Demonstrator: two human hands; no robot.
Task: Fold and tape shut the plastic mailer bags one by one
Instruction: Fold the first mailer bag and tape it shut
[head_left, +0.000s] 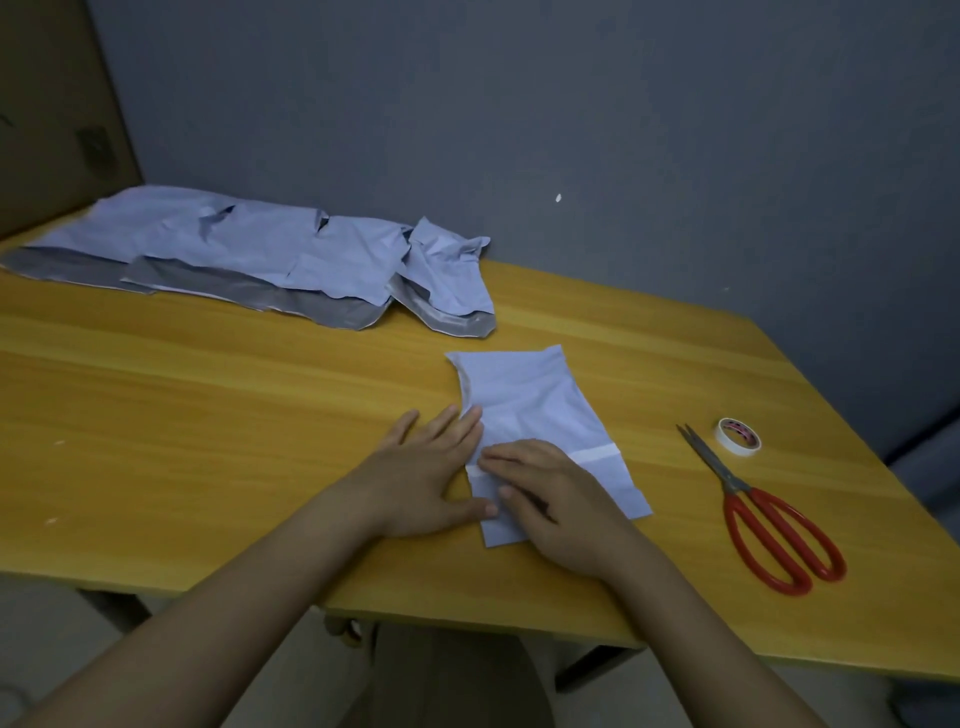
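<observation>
A pale blue plastic mailer bag (535, 405) lies flat on the wooden table (208, 405) in front of me, with a white strip of tape (597, 454) across its near part. My left hand (421, 473) rests flat, fingers spread, at the bag's left edge, thumb touching the bag. My right hand (550, 499) presses down on the bag's near half, fingers over the tape strip. Neither hand grips anything. Part of the strip is hidden under my right hand.
A pile of several more pale blue and grey mailer bags (249, 254) lies along the far left of the table. Red-handled scissors (763, 519) and a roll of white tape (738, 436) lie to the right. A grey wall stands behind.
</observation>
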